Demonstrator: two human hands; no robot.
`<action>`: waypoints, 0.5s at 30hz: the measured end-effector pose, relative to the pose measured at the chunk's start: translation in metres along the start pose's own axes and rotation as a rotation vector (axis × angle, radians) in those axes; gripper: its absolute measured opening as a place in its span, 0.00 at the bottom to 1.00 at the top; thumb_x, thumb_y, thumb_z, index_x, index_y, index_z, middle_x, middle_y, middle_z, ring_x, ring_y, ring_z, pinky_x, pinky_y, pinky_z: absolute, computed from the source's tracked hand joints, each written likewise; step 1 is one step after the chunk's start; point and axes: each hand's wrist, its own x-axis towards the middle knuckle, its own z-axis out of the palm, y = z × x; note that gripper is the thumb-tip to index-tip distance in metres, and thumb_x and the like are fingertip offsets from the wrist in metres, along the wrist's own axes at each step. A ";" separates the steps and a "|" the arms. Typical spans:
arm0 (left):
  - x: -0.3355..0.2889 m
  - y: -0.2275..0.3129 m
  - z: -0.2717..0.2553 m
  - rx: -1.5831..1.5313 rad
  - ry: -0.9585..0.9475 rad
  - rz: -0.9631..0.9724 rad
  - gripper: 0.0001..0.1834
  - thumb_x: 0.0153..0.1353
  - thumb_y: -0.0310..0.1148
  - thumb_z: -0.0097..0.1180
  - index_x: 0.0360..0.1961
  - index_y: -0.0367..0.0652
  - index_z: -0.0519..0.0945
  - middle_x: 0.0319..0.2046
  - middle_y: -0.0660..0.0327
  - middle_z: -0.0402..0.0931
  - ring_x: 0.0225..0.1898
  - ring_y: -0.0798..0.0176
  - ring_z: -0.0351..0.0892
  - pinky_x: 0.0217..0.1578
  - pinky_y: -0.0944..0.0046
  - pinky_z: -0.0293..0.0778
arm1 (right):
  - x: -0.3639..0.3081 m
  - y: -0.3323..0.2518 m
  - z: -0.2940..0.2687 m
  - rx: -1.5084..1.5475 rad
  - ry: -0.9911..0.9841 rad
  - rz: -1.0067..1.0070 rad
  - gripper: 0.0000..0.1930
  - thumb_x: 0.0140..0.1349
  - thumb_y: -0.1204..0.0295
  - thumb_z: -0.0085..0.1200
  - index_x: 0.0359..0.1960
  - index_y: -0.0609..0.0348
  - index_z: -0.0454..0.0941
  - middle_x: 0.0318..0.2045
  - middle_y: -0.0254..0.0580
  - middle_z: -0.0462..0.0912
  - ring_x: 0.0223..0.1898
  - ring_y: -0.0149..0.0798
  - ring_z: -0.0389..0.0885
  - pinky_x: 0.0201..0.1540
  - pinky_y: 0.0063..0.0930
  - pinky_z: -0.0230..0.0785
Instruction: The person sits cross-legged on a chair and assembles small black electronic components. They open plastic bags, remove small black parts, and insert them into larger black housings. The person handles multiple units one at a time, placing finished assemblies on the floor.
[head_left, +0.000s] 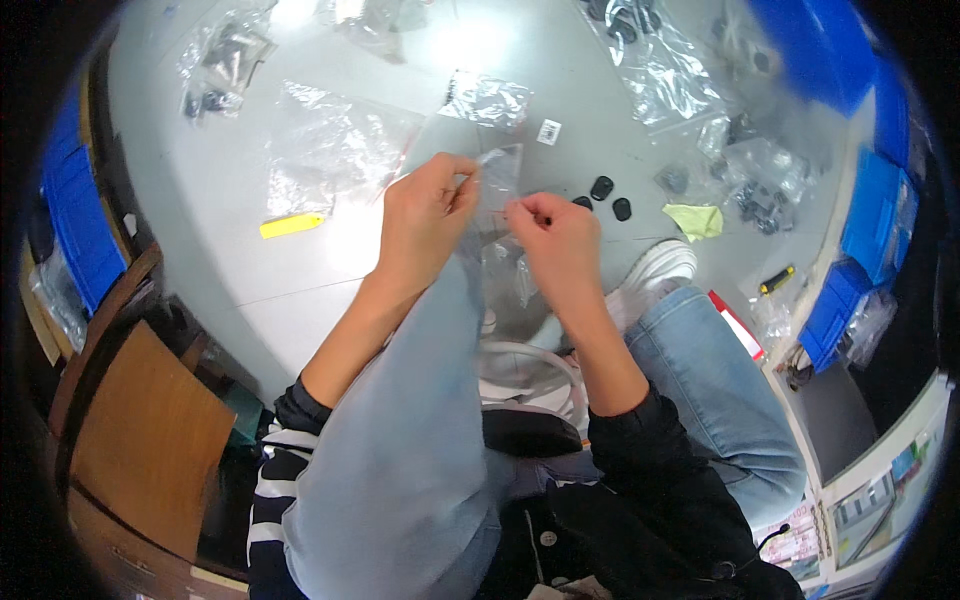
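A small clear plastic bag (501, 172) is stretched upright between my two hands, above the grey floor. My left hand (424, 222) pinches its left edge between thumb and fingers. On the other side my right hand (563, 248) has its thumb and fingertips closed on the bag's lower right edge. Whether anything is inside the bag is hard to see. Three small black oval pieces (601, 187) lie just beyond my right hand. Near them is a small white label (549, 132). Flat clear bags (490, 103) are spread out farther away.
A yellow strip-shaped object (292, 225) lies left of my hands, beside a large clear bag (325, 150). To the right are a yellow-green scrap (695, 220), bagged dark parts (765, 190) and a yellow-black cutter (777, 279). Blue bins (872, 225) line the right side; a wooden stool (150, 440) stands left.
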 end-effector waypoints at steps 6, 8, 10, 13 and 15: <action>0.001 0.001 0.000 -0.069 0.005 -0.102 0.05 0.47 0.21 0.58 0.27 0.38 0.76 0.10 0.65 0.58 0.14 0.73 0.58 0.15 0.71 0.57 | 0.000 -0.003 -0.012 1.049 -0.528 0.347 0.14 0.61 0.68 0.46 0.40 0.68 0.74 0.24 0.33 0.74 0.22 0.26 0.69 0.23 0.19 0.60; 0.000 0.001 0.001 -0.079 0.006 -0.103 0.04 0.48 0.21 0.58 0.28 0.37 0.76 0.11 0.67 0.57 0.15 0.74 0.57 0.16 0.72 0.57 | -0.005 -0.010 -0.008 1.328 -0.523 0.379 0.15 0.62 0.69 0.43 0.44 0.70 0.72 0.31 0.39 0.75 0.29 0.30 0.73 0.30 0.22 0.66; -0.002 0.002 0.002 -0.096 0.000 -0.114 0.04 0.50 0.22 0.57 0.30 0.35 0.78 0.11 0.70 0.56 0.16 0.77 0.54 0.17 0.74 0.55 | -0.015 -0.018 0.003 1.285 -0.285 0.422 0.16 0.63 0.71 0.40 0.45 0.74 0.69 0.38 0.46 0.74 0.37 0.36 0.76 0.41 0.28 0.72; -0.002 0.001 0.000 -0.073 -0.006 -0.157 0.06 0.50 0.22 0.56 0.32 0.35 0.79 0.11 0.69 0.58 0.16 0.77 0.55 0.17 0.74 0.56 | -0.019 -0.028 0.005 1.385 -0.213 0.473 0.18 0.63 0.73 0.37 0.50 0.78 0.62 0.48 0.55 0.69 0.51 0.44 0.71 0.57 0.34 0.63; -0.003 0.001 -0.001 -0.052 -0.023 -0.151 0.06 0.50 0.22 0.56 0.31 0.35 0.79 0.15 0.61 0.68 0.16 0.71 0.65 0.19 0.71 0.62 | -0.020 -0.031 0.005 1.371 -0.134 0.482 0.19 0.64 0.74 0.35 0.51 0.80 0.60 0.51 0.58 0.66 0.55 0.46 0.67 0.60 0.35 0.60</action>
